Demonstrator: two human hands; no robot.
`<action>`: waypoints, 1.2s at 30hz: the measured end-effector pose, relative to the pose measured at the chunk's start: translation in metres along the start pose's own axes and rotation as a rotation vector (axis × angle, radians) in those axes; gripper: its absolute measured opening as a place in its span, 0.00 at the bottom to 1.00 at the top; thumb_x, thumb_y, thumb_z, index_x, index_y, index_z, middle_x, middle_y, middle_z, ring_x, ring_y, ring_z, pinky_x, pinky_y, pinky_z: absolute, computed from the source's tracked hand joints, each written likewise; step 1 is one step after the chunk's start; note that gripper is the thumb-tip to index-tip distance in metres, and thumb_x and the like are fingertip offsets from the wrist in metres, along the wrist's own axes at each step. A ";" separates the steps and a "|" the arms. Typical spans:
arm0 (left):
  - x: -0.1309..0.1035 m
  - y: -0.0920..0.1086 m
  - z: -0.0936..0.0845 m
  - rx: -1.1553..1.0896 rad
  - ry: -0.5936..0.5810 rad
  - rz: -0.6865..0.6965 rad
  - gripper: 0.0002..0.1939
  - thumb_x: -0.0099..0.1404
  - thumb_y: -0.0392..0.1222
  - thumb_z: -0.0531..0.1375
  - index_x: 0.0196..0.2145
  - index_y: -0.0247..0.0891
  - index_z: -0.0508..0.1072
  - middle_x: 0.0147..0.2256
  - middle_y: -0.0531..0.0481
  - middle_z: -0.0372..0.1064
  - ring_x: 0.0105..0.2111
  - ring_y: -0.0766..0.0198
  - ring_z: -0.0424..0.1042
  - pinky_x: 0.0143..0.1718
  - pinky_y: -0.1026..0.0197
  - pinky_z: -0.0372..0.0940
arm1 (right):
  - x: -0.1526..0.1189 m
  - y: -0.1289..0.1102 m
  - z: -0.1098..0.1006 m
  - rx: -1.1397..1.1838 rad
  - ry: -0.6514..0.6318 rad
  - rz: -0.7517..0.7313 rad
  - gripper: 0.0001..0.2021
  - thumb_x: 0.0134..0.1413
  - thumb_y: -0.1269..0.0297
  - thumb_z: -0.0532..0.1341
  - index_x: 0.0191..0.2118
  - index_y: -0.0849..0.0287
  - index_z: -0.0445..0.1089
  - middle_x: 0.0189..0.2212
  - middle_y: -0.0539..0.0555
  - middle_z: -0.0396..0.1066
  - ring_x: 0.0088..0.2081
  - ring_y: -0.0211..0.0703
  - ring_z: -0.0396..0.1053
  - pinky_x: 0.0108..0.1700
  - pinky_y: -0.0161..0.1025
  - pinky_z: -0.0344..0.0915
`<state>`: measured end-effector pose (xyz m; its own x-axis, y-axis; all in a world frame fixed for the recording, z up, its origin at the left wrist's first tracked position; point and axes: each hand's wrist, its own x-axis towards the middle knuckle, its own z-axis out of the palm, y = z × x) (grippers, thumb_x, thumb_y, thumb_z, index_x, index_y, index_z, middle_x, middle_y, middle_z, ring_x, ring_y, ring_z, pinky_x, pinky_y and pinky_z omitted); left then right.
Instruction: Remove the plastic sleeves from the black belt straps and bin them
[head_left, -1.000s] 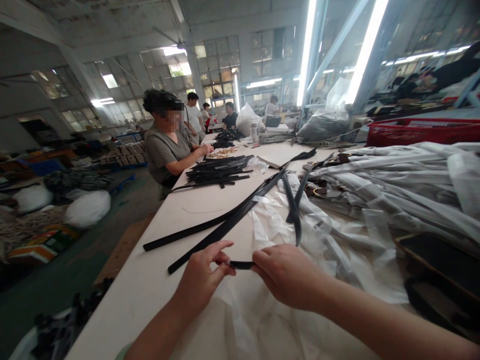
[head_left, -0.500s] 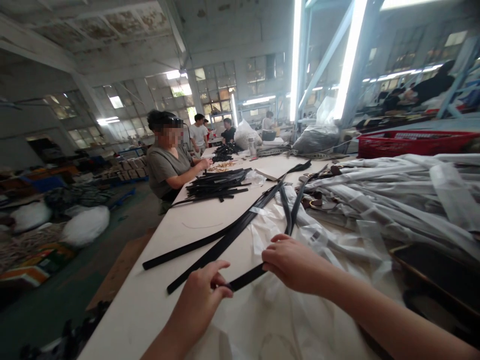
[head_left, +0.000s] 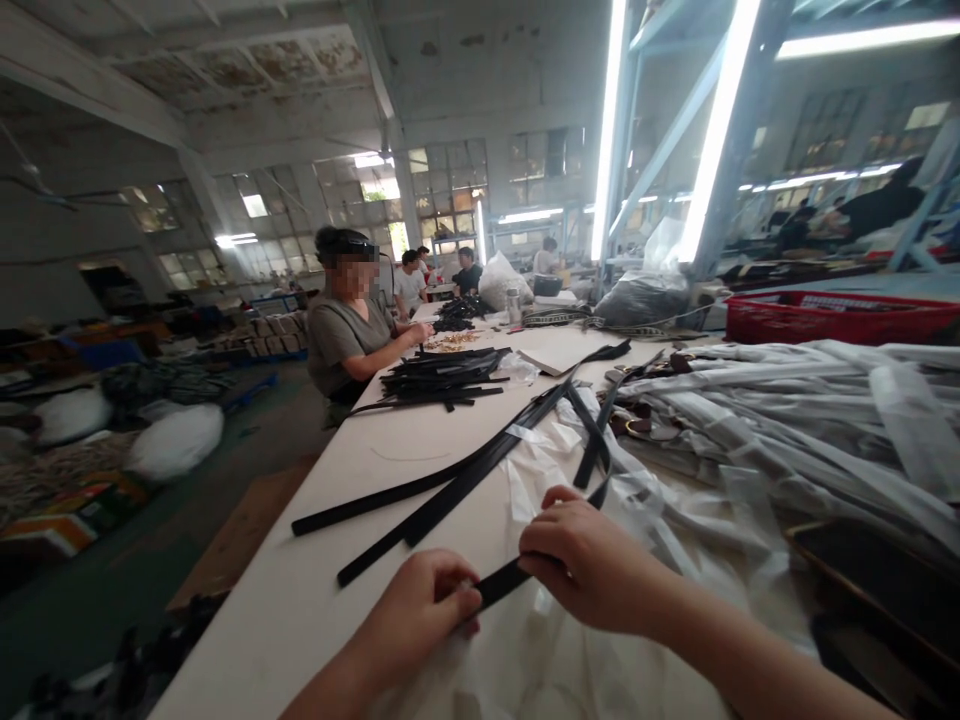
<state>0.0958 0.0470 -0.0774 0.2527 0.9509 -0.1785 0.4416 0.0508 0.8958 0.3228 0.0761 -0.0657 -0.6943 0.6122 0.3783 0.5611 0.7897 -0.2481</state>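
A black strap stretches between my two hands above the table. Its near end is pinched by the thumb and fingers of my left hand. My right hand is closed around the same strap farther along, and the strap runs on beyond it towards the other long pieces. To the left, more long black straps lie slantwise on the pale table. Clear plastic film lies crumpled beside and below my right hand.
White-wrapped straps are heaped at the right, before a red crate. A pile of short black strips lies farther up the table, by a co-worker at its left edge. Stuffed plastic bags stand at the back.
Both hands have moved slightly down with the strap, the left one also rightward. My left fingers have curled in more around its end. The camera view has shifted a little.
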 end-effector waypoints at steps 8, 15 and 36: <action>-0.007 0.003 0.001 -0.157 -0.221 -0.034 0.11 0.53 0.44 0.61 0.23 0.30 0.72 0.17 0.48 0.69 0.15 0.70 0.59 0.19 0.68 0.47 | -0.002 -0.018 0.014 0.141 0.027 -0.080 0.10 0.54 0.72 0.53 0.23 0.58 0.57 0.19 0.47 0.64 0.24 0.35 0.60 0.39 0.37 0.52; -0.021 0.005 0.027 -0.367 -0.317 -0.169 0.12 0.48 0.44 0.65 0.23 0.31 0.70 0.18 0.45 0.71 0.15 0.65 0.66 0.18 0.66 0.58 | -0.004 -0.017 0.012 0.245 -0.050 -0.180 0.11 0.55 0.70 0.54 0.23 0.58 0.56 0.18 0.46 0.62 0.23 0.34 0.58 0.41 0.36 0.53; -0.020 0.003 0.015 -0.572 -0.558 -0.238 0.26 0.48 0.47 0.69 0.42 0.32 0.70 0.31 0.43 0.73 0.24 0.67 0.70 0.23 0.69 0.60 | 0.000 0.007 0.007 0.071 0.138 0.054 0.16 0.62 0.65 0.50 0.22 0.58 0.51 0.19 0.47 0.59 0.24 0.36 0.56 0.38 0.39 0.49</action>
<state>0.1054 0.0238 -0.0773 0.6641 0.6118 -0.4298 0.0699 0.5215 0.8504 0.3232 0.0821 -0.0740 -0.5930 0.6462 0.4803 0.5590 0.7598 -0.3320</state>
